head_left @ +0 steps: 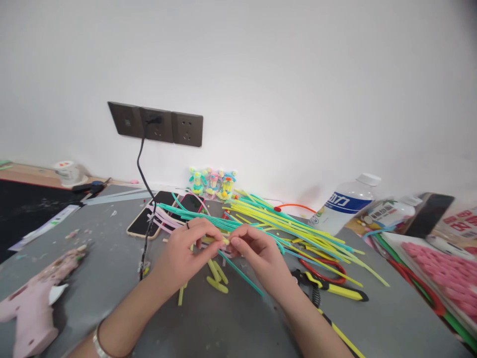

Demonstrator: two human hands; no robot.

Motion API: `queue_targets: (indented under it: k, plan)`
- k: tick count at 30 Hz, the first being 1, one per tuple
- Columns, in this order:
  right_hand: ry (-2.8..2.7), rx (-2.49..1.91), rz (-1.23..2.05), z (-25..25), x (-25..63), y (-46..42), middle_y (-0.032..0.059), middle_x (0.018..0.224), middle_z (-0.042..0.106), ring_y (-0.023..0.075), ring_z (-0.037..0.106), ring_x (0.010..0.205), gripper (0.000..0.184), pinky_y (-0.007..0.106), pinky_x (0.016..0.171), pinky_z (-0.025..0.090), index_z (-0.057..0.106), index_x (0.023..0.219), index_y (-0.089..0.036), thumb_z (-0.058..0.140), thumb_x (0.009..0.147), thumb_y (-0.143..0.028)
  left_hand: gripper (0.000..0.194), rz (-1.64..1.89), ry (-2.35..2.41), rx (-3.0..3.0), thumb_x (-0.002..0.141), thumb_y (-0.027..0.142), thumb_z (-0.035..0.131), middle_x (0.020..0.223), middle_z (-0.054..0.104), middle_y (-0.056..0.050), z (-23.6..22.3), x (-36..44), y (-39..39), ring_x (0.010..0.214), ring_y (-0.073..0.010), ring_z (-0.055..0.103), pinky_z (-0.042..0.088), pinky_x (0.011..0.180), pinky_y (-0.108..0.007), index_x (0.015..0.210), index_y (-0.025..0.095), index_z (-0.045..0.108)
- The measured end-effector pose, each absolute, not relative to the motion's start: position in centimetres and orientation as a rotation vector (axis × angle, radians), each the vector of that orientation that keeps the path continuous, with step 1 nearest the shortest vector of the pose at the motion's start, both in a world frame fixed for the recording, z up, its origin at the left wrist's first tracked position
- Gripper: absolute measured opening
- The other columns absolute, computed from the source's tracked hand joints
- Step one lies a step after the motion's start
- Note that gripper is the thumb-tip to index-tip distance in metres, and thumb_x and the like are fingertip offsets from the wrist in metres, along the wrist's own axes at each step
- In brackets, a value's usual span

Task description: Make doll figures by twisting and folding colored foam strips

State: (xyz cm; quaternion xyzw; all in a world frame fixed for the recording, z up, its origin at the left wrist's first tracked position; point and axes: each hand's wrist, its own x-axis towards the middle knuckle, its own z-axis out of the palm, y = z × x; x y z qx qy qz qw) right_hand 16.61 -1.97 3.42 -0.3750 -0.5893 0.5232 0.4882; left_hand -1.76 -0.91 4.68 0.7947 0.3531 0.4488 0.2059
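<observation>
My left hand [192,248] and my right hand [259,251] meet over the table, fingertips pinched together on a small yellow pipe cleaner piece [225,240]. Fingers cover most of that piece, so its full shape is hidden. Just below lie several short folded yellow pipe cleaner pieces [217,285]. One teal pipe cleaner [244,276] slants out from under my hands. Behind them spreads a loose pile of long yellow and teal pipe cleaners [286,226]. Lilac pipe cleaners [164,219] rest left of the pile.
Against the wall stand three small figures [212,184]. Yellow-handled pliers [331,288] lie at right, near a bottle [345,204]. A pink glue gun [33,308] is at left. Phones [143,221] lie behind my left hand, crossed by a black cable [141,171].
</observation>
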Motion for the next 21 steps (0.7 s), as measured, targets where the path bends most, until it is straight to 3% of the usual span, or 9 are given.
queue_targets:
  k: [6,15,21]
  plan:
    - [-1.376,-0.937,1.244,3.9,16.8,-1.9,0.0004,0.067,0.062,0.0134,0.055,0.060,0.029,0.025,0.058,0.047,0.067,0.085,-0.019,0.067,0.085,-0.048,0.012,1.203,1.058,2.194,0.087,0.015,0.061,0.071,0.065,0.002,4.9,-1.8,-0.9,0.064,-0.0109,0.058,0.044,0.057,-0.018,0.076,0.019,0.063]
    - [-1.400,-0.873,1.218,2.5,16.3,-1.8,0.0005,0.076,0.063,0.0144,0.059,0.069,0.012,0.026,0.064,0.048,0.067,0.080,-0.021,0.075,0.080,-0.030,0.009,1.280,1.020,2.188,0.081,0.012,0.067,0.071,0.069,0.002,4.6,-1.7,-0.9,0.066,-0.0114,0.063,0.047,0.057,-0.018,0.077,0.020,0.068]
    - [-1.378,-0.936,1.164,3.5,16.5,-2.0,0.0003,0.067,0.061,0.0131,0.055,0.056,0.017,0.026,0.055,0.046,0.068,0.074,-0.019,0.073,0.079,-0.035,0.013,1.273,0.995,2.199,0.083,0.010,0.060,0.075,0.072,0.000,4.8,-1.4,-1.2,0.063,-0.0111,0.063,0.047,0.055,-0.019,0.085,0.019,0.069]
